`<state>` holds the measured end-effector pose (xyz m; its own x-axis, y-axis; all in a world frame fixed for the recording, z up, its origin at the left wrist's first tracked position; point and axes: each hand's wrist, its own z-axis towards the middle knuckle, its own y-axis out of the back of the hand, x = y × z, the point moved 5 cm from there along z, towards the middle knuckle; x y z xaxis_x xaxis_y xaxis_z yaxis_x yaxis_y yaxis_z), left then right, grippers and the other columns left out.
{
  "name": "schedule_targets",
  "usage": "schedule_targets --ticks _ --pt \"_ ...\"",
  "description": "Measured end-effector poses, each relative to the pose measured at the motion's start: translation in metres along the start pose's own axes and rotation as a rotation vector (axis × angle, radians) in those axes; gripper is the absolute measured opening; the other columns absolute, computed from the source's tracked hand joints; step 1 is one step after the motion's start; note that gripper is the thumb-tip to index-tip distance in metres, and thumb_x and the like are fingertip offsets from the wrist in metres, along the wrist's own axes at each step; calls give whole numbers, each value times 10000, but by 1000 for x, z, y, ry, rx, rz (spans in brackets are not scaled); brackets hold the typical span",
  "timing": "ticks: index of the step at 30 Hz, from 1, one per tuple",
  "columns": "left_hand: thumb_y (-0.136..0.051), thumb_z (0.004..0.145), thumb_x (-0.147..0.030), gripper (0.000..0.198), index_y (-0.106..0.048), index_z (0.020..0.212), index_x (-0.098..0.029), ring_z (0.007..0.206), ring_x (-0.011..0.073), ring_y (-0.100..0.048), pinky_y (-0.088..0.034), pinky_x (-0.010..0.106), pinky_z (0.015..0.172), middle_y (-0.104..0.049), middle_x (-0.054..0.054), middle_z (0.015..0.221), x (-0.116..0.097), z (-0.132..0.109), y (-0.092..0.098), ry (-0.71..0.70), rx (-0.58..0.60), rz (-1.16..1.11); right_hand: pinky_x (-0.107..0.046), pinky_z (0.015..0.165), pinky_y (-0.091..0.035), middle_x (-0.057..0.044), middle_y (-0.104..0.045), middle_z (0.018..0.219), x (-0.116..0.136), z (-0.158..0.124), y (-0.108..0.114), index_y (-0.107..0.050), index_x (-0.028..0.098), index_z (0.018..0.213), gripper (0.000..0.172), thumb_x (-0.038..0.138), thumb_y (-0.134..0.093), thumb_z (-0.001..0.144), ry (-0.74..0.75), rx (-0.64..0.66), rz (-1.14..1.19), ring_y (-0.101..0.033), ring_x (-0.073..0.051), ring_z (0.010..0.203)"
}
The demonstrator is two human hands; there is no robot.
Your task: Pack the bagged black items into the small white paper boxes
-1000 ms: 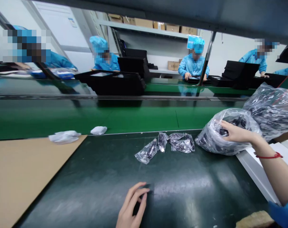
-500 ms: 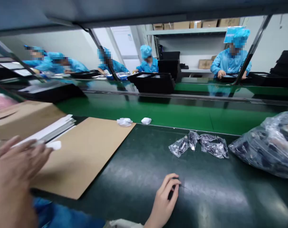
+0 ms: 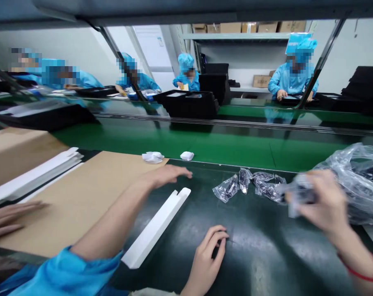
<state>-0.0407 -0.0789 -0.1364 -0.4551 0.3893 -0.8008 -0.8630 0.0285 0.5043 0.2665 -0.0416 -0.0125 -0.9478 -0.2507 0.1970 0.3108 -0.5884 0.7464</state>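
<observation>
My left hand (image 3: 208, 257) rests on the dark green mat (image 3: 266, 255) near the front edge, fingers loosely curved and apart, holding nothing. My right hand (image 3: 326, 201), smeared by motion, is closed on a small clear plastic packet (image 3: 297, 193) just in front of a big clear bag (image 3: 359, 185) full of dark parts. Several small packets (image 3: 251, 185) with dark parts lie on the mat to the left of that hand. A long white carton strip (image 3: 157, 226) lies slanted on the mat to the left of my left hand.
A co-worker's bare arm in a blue sleeve (image 3: 118, 218) reaches across from the left, hand flat over the mat's far edge. Another hand (image 3: 8, 218) lies on a brown cardboard sheet (image 3: 81, 193). White strips (image 3: 35, 174) are stacked far left. Behind runs a green conveyor (image 3: 205, 144) with people beyond.
My right hand came out of the big bag holding a small packet. A co-worker's arm reached in from the left and the white strip now lies on the mat. My left hand stayed put.
</observation>
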Motion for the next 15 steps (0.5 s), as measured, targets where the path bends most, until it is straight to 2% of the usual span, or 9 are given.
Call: schedule_targets --ticks 3,6,9,11,13,15 --pt "-438 984 -265 240 -673 939 -240 858 188 -722 -598 251 696 -702 83 1026 -3 -1 2 -9 -18 8 -386 704 -580 -82 -633 1144 31 -9 -59 -637 281 1102 308 334 -650 800 83 124 -23 -617 -266 952" --pt "-452 980 -259 227 -679 986 -267 923 201 -726 -610 284 768 -708 58 1034 1 3 14 -62 -67 125 -456 853 -578 -79 -561 1340 38 -21 -91 -572 300 1263 446 315 -625 821 101 140 -26 -583 -302 1097" --pt "-491 968 -293 202 -674 1038 -241 1010 237 -700 -583 361 898 -692 69 1071 14 17 49 -142 -197 331 -485 992 -515 -99 -510 1386 30 -34 -88 -530 285 1313 417 314 -565 899 81 73 -28 -523 -299 1218" --pt "-480 973 -355 278 -650 1115 -187 1097 281 -653 -537 429 970 -663 100 1132 30 32 80 -109 -264 479 -510 1020 -482 -109 -509 1371 25 -43 -79 -542 290 1294 379 301 -558 915 71 9 -34 -496 -308 1251" --pt "-418 982 -455 489 -575 1256 -81 1220 382 -558 -477 537 1011 -594 184 1252 49 49 110 51 -292 647 -531 1028 -455 -112 -520 1361 24 -49 -73 -552 303 1291 389 281 -585 905 75 -46 -41 -483 -321 1267" --pt "-347 979 -522 673 -439 1380 11 1293 472 -466 -444 609 998 -510 272 1352 69 61 132 329 -206 771 -512 1031 -439 -106 -560 1335 30 -52 -74 -570 300 1290 397 259 -605 897 102 -80 -39 -501 -314 1258"
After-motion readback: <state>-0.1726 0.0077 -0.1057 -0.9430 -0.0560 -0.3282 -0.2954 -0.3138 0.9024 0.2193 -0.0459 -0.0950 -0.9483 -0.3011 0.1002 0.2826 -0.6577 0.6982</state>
